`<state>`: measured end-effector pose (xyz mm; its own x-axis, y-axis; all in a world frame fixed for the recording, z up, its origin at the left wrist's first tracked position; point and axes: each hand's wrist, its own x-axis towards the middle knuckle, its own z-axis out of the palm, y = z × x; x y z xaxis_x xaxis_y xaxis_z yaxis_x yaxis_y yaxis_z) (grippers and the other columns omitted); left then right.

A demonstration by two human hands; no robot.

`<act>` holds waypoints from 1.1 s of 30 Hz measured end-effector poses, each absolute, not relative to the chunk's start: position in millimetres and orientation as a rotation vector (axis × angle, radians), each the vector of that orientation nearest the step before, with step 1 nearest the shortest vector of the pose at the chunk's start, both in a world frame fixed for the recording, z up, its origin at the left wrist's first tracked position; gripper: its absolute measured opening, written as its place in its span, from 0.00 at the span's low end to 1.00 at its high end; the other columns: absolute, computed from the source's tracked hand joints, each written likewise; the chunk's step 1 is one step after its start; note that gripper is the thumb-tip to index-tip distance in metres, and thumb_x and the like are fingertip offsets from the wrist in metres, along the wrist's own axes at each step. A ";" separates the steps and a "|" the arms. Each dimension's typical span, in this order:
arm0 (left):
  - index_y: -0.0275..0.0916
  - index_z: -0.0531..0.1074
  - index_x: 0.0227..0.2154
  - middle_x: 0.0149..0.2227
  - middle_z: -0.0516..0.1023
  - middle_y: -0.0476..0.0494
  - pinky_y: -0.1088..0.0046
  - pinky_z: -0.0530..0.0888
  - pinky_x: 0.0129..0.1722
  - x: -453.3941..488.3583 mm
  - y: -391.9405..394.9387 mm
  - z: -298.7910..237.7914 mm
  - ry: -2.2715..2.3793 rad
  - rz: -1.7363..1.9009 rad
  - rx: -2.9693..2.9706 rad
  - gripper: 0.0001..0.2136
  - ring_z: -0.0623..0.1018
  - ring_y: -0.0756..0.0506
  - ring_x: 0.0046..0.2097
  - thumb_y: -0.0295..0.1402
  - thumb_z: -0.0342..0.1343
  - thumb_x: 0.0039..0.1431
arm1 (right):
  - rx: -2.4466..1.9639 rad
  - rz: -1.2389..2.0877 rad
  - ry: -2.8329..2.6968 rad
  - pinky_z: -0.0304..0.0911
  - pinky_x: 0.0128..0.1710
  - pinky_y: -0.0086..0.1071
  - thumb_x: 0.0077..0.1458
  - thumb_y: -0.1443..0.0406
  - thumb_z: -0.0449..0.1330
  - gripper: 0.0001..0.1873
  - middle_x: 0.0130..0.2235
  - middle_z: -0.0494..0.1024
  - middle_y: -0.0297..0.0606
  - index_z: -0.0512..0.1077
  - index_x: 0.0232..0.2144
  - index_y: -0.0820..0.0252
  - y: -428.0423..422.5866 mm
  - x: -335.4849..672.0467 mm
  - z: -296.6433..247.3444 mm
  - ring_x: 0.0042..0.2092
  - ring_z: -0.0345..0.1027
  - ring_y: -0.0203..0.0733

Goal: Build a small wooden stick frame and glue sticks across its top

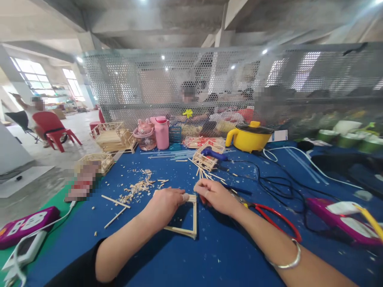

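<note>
My left hand is closed over the far left part of a small frame of pale wooden sticks, hiding much of it. The frame's right side and near edge show on the blue tabletop. At its far right corner my right hand has its fingers pinched together; whatever lies between them is hidden. Beyond the hands, a blue glue gun rests on another little stick structure, with loose sticks fanned out before it. Beside my right wrist lie red-handled scissors, partly covered by my arm.
Wood scraps are strewn left of my hands. A yellow electric pot, a pink bottle and stick-built models stand along the back, before a perforated metal screen. Black cables tangle at the right.
</note>
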<state>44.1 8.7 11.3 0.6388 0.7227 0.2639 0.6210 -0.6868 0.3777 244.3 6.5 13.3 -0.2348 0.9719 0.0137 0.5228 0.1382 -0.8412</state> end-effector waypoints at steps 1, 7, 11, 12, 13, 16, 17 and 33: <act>0.48 0.78 0.38 0.45 0.80 0.44 0.64 0.72 0.48 44.3 8.9 11.0 1.089 0.569 2.634 0.14 0.78 0.42 0.48 0.26 0.49 0.59 | -1.432 1.044 -1.828 0.51 0.22 0.26 0.55 0.56 0.55 0.13 0.19 0.66 0.27 0.65 0.27 0.59 6.3 242.7 12.4 0.20 0.55 0.31; 0.43 0.76 0.34 0.37 0.81 0.44 0.71 0.72 0.44 46.2 8.4 15.6 1.140 0.409 2.747 0.11 0.79 0.45 0.41 0.26 0.49 0.60 | -1.358 1.237 -1.777 0.40 0.18 0.25 0.45 0.49 0.63 0.21 0.16 0.56 0.20 0.61 0.28 0.58 10.9 237.0 -2.0 0.18 0.44 0.27; 0.41 0.76 0.32 0.34 0.80 0.43 0.73 0.73 0.39 45.9 5.9 23.6 1.232 0.315 2.785 0.09 0.79 0.45 0.39 0.25 0.50 0.58 | -1.366 1.180 -1.796 0.40 0.18 0.25 0.43 0.47 0.64 0.24 0.17 0.56 0.20 0.60 0.27 0.58 17.5 235.6 -6.0 0.19 0.45 0.28; 0.41 0.76 0.33 0.34 0.80 0.43 0.73 0.73 0.38 45.6 5.1 25.0 1.247 0.297 2.792 0.09 0.79 0.45 0.39 0.25 0.51 0.58 | -1.379 1.153 -1.793 0.40 0.18 0.25 0.45 0.46 0.63 0.24 0.17 0.56 0.21 0.61 0.28 0.58 18.6 235.3 -6.0 0.19 0.45 0.28; 0.41 0.76 0.33 0.35 0.80 0.42 0.73 0.73 0.38 45.4 4.1 26.1 1.258 0.282 2.798 0.09 0.79 0.44 0.39 0.25 0.50 0.58 | -1.393 1.136 -1.784 0.41 0.18 0.25 0.46 0.46 0.61 0.23 0.17 0.56 0.21 0.62 0.29 0.58 19.5 235.0 -5.9 0.19 0.46 0.28; 0.41 0.76 0.36 0.37 0.80 0.41 0.70 0.73 0.36 45.4 0.6 27.8 1.266 0.249 2.809 0.11 0.79 0.41 0.40 0.26 0.49 0.59 | -1.410 1.154 -1.772 0.42 0.18 0.25 0.51 0.43 0.54 0.25 0.17 0.56 0.22 0.64 0.32 0.59 20.1 234.4 -6.0 0.19 0.46 0.29; 0.40 0.76 0.36 0.37 0.80 0.40 0.69 0.73 0.36 45.4 -0.4 28.1 1.264 0.238 2.810 0.11 0.79 0.40 0.40 0.26 0.48 0.59 | -1.396 1.172 -1.788 0.42 0.18 0.26 0.52 0.43 0.53 0.25 0.17 0.56 0.23 0.65 0.33 0.59 19.8 234.4 -6.1 0.19 0.46 0.29; 0.40 0.78 0.31 0.34 0.82 0.39 0.67 0.73 0.40 43.3 0.3 24.8 1.304 0.607 2.541 0.08 0.80 0.40 0.40 0.29 0.53 0.56 | -1.367 1.240 -1.826 0.42 0.16 0.24 0.45 0.41 0.57 0.29 0.18 0.59 0.23 0.67 0.32 0.61 12.4 231.8 -0.7 0.18 0.48 0.27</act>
